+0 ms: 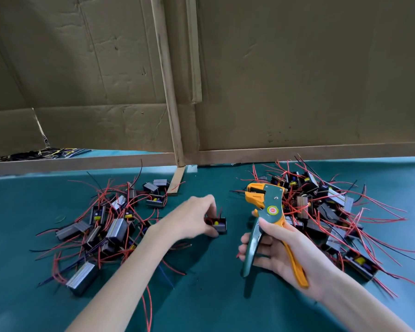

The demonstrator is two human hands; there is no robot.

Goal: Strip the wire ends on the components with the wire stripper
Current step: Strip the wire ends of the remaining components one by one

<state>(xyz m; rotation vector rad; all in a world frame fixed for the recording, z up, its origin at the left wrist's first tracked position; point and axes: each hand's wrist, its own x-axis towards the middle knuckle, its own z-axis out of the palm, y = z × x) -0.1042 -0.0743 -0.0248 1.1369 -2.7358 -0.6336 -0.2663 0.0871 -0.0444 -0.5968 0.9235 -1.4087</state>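
Observation:
A green and orange wire stripper (270, 213) stands upright in my right hand (280, 250), which grips its two handles, jaws pointing up and left. My left hand (192, 218) holds a small black component (218, 225) with red wires between the two piles, low over the green mat. The stripper's jaws are apart from that component, a little to its right and above. A heap of components with red and black wires (108, 226) lies to the left, and a second heap (326, 212) lies to the right behind the stripper.
A green mat (213, 295) covers the table. Cardboard walls (297, 80) and a wooden strip (175, 180) close off the back. Loose red wires trail from both heaps toward the table's front. A bundle of dark cables (41, 153) lies behind the left cardboard edge.

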